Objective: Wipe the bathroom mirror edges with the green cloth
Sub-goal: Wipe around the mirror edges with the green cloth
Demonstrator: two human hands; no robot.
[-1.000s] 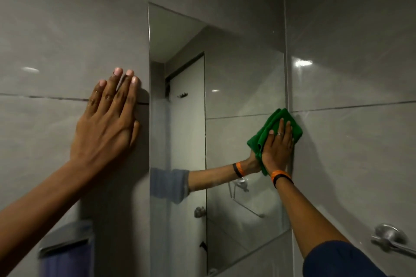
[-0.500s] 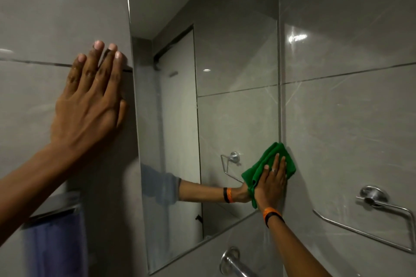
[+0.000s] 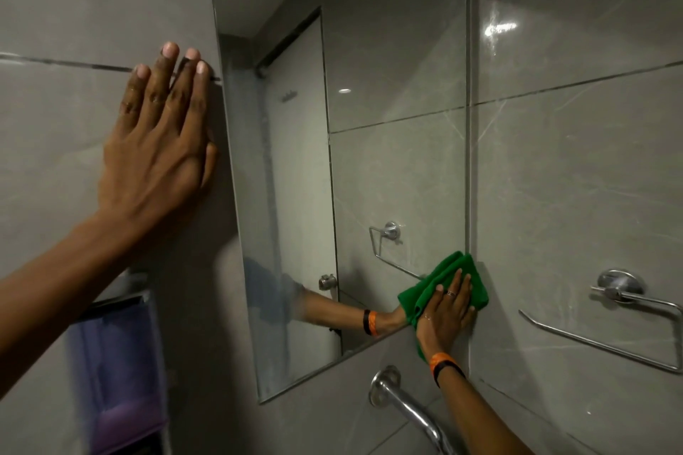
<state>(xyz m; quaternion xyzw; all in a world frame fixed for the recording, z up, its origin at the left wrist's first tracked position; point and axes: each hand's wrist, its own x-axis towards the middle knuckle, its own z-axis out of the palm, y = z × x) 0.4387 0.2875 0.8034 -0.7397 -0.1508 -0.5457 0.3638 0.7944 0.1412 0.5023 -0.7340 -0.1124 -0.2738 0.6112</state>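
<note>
A tall frameless mirror (image 3: 388, 166) hangs on the grey tiled wall. My right hand (image 3: 445, 310) presses a folded green cloth (image 3: 467, 271) flat against the mirror's lower right corner, where the right edge meets the side wall. The palm lies on the cloth with fingers spread upward. My left hand (image 3: 159, 137) rests flat on the wall tile just left of the mirror's left edge, fingers together and holding nothing. The mirror reflects my right forearm and the cloth.
A chrome towel ring (image 3: 621, 310) is fixed to the right wall. A chrome tap or pipe (image 3: 406, 403) sticks out below the mirror. A purple-tinted holder (image 3: 122, 366) hangs on the wall at lower left.
My right hand has slid the green cloth down the mirror's right edge to its bottom corner. My left hand stays pressed on the wall; the view has tilted downward.
</note>
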